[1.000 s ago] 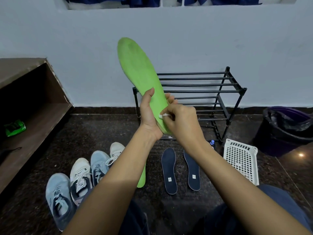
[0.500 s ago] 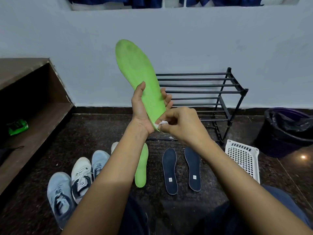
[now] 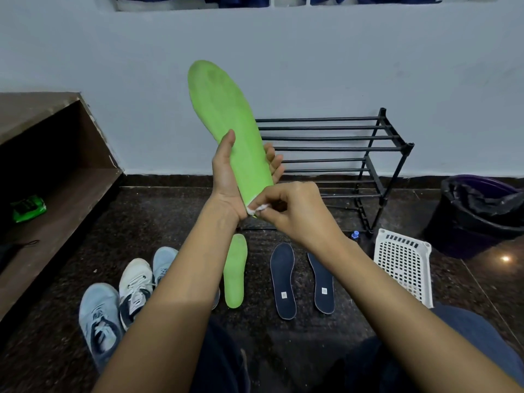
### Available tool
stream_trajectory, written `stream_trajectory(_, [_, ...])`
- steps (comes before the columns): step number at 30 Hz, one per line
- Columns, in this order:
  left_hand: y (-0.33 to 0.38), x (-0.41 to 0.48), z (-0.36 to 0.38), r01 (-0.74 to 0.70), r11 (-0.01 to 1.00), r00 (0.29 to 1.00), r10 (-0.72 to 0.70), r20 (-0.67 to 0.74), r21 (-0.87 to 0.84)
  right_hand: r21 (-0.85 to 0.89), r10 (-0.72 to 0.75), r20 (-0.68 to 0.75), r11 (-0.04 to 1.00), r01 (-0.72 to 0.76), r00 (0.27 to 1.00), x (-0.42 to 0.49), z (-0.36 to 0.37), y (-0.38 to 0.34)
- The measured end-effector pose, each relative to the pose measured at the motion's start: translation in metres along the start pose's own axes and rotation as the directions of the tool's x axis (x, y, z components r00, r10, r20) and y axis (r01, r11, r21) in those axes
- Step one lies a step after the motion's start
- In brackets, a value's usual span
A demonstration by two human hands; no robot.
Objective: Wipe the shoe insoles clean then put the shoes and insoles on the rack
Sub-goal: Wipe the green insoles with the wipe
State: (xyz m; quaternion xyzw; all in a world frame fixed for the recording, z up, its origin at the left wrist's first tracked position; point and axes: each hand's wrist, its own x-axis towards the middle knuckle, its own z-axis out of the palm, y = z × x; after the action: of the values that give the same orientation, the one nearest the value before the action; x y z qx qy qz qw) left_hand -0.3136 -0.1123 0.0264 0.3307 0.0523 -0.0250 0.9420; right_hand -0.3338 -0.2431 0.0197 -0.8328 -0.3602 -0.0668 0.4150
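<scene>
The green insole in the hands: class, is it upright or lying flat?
Upright, leaning left: the green insole has its toe up, heel down in the left hand.

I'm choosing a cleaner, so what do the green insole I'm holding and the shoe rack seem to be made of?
The held insole: probably foam with a matte, slightly fuzzy fabric face; it looks dull, with greyish scuffed patches near the toe. The rack: thin black round tubes with a faint sheen, likely painted metal, joined by what look like plastic corner pieces.
</scene>
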Motion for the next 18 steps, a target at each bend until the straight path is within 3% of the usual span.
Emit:
stream_trajectory(5, [-0.015, -0.003, 0.01, 0.038, 0.999, 0.999, -0.039, -0.025, -0.016, 0.008, -0.058, -0.223, 0.998, 0.061, 0.973, 0.0, 0.004, 0.004])
stream_trajectory(9, [-0.027, -0.005, 0.017, 0.153, 0.985, 0.988, -0.151, -0.027, 0.075, -0.036, -0.012, -0.382, 0.999, -0.002, 0.924, 0.013, 0.005, 0.003])
stream_trajectory(15, [-0.005, 0.0, 0.006, 0.07, 0.998, 0.997, -0.07, -0.016, -0.007, 0.019, 0.065, -0.041, 0.998, -0.064, 0.997, -0.005, 0.0, -0.003])
stream_trajectory(18, [-0.003, 0.001, 0.003, 0.026, 0.999, 0.999, -0.027, -0.032, -0.025, 0.099, 0.073, -0.027, 0.993, -0.07, 0.997, -0.004, 0.0, -0.002])
